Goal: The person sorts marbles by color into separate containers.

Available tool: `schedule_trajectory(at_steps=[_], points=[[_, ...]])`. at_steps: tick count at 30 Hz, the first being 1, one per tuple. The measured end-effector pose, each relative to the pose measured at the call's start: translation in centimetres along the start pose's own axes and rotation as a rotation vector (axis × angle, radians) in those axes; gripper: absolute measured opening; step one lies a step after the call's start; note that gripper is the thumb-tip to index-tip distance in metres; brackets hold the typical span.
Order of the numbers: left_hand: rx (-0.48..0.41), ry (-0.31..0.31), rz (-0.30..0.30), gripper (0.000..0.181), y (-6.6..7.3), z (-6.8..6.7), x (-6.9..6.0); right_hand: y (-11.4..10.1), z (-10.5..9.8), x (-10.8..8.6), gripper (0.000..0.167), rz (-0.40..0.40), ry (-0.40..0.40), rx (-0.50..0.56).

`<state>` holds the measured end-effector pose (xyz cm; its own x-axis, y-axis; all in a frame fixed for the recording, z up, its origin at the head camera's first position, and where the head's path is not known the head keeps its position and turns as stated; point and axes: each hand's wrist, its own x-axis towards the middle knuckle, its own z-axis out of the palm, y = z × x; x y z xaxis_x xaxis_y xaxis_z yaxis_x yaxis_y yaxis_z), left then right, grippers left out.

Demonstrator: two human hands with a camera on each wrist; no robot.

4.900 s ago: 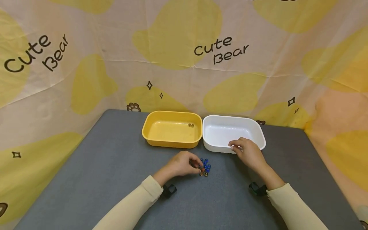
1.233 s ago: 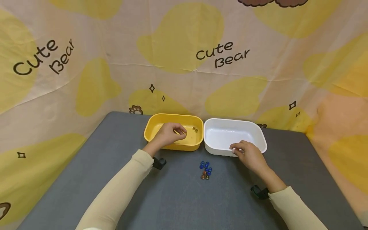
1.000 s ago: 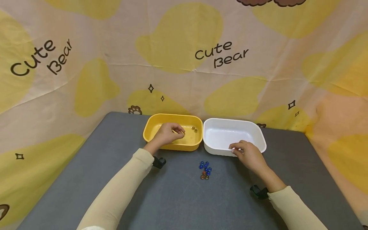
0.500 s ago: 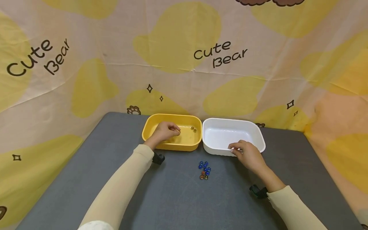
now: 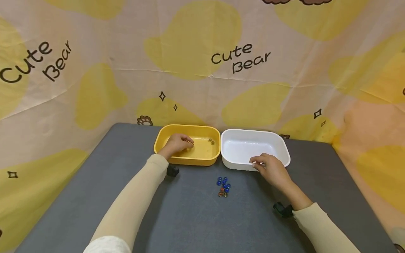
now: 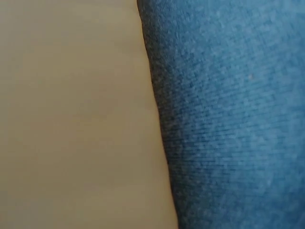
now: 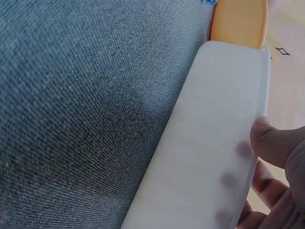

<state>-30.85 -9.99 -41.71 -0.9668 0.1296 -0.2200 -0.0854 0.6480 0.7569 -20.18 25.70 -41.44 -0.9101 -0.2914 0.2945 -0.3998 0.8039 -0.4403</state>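
Observation:
My left hand is over the inside of the yellow bin, thumb and fingertips pinched together. A small amber glint between them looks like a marble, mostly hidden by the fingers. Two brownish marbles lie in that bin's right part. With my right hand I grip the near rim of the white bin. In the right wrist view the thumb lies on the outer wall, and fingertips show as dark spots through it. Several blue marbles and a few orange-brown marbles sit clustered before the bins.
Both bins stand side by side near the back edge of the grey-covered table. Behind them hangs a patterned cloth. The left wrist view shows only a sleeve and the grey cloth.
My left hand came from the marble cluster into the yellow bin, then moved lower and leftward inside it. The right hand keeps its grip on the white bin's rim.

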Motion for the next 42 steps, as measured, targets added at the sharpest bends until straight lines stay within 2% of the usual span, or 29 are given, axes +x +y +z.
schedule_trajectory(at_steps=[9,22,30,34,42], points=[[-0.007,0.006,-0.051,0.017,-0.4,0.0,0.6,0.2,0.1,0.1,0.015,-0.005,-0.009,-0.003],[0.043,0.008,-0.028,0.017,-0.1,-0.1,0.5,0.1,-0.1,0.2,0.014,0.004,-0.017,-0.014],[0.071,0.016,-0.039,0.026,-0.1,-0.1,0.6,-0.1,0.0,0.1,0.014,0.012,-0.018,-0.015],[0.056,0.021,-0.020,0.030,0.3,-0.3,0.1,-0.1,0.0,0.1,0.014,0.009,-0.012,-0.016],[0.064,0.046,0.075,0.034,1.1,-0.7,-1.7,0.0,0.0,0.1,0.014,-0.006,-0.003,-0.012]])
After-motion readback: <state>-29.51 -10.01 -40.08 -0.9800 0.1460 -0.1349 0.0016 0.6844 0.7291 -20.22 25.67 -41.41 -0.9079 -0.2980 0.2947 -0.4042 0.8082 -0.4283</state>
